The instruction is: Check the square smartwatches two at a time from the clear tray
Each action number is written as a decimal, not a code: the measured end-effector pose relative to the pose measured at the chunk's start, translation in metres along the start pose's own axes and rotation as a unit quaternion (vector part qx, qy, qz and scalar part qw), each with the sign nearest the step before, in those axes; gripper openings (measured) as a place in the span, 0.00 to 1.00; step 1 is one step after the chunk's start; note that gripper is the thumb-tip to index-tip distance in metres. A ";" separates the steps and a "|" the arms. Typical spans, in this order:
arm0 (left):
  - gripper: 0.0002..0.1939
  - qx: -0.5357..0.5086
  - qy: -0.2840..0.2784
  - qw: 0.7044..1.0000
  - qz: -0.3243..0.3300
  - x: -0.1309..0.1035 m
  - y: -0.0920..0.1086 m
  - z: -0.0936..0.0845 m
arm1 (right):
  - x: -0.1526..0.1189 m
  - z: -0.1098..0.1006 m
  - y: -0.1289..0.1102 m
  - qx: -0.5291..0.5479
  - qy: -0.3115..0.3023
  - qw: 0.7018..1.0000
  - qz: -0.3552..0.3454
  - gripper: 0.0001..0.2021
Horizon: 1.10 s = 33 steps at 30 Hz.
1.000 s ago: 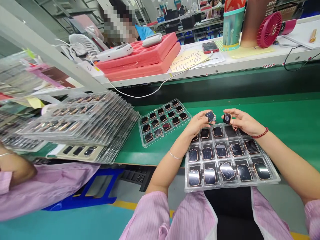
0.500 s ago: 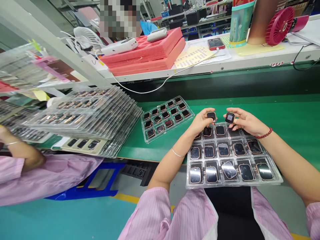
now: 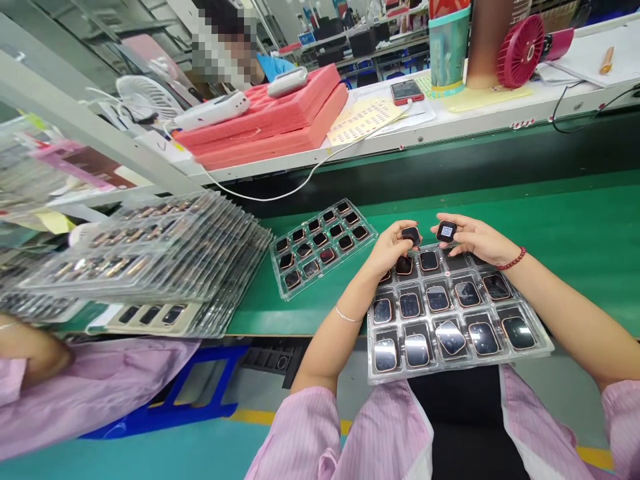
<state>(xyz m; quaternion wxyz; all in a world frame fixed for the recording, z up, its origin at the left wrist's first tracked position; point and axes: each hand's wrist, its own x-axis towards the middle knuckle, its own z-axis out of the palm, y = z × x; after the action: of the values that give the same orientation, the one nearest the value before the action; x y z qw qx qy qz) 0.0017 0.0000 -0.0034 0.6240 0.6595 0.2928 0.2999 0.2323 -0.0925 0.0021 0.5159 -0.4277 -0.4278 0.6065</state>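
Well, left fingers (image 3: 404, 246): clamped on dark unit (image 3: 411, 235)
Right fingers (image 3: 465, 239): clamped on coded unit (image 3: 447, 231), nearby
Tray (image 3: 453, 365): just your side of both

Two dark square watch faces, left one (image 3: 411, 235) plain, right one (image 3: 447, 231) showing a white code.

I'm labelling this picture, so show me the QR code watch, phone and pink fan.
Watch (image 3: 447, 231), head view, on its code.
Phone (image 3: 406, 89), head view, on its screen.
Pink fan (image 3: 521, 53), head view, on its grille.
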 end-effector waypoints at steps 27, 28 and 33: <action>0.14 0.480 0.148 0.862 0.063 -0.140 0.008 -0.055 | 0.006 -0.011 -0.004 0.028 0.083 0.989 -0.122 0.19; 0.14 0.476 0.183 0.859 0.046 -0.161 0.001 -0.058 | 0.006 -0.011 -0.004 0.027 0.080 0.989 -0.121 0.19; 0.19 0.454 0.426 0.782 0.005 -0.246 -0.057 -0.051 | 0.007 -0.013 -0.001 0.015 0.072 0.990 -0.123 0.18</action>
<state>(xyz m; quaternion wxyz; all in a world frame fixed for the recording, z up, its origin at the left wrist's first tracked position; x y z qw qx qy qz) -0.1977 -0.1512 -0.0660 0.0626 0.6727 0.6282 0.3858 0.2441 -0.0841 -0.0014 0.6225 -0.4067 -0.4295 0.5125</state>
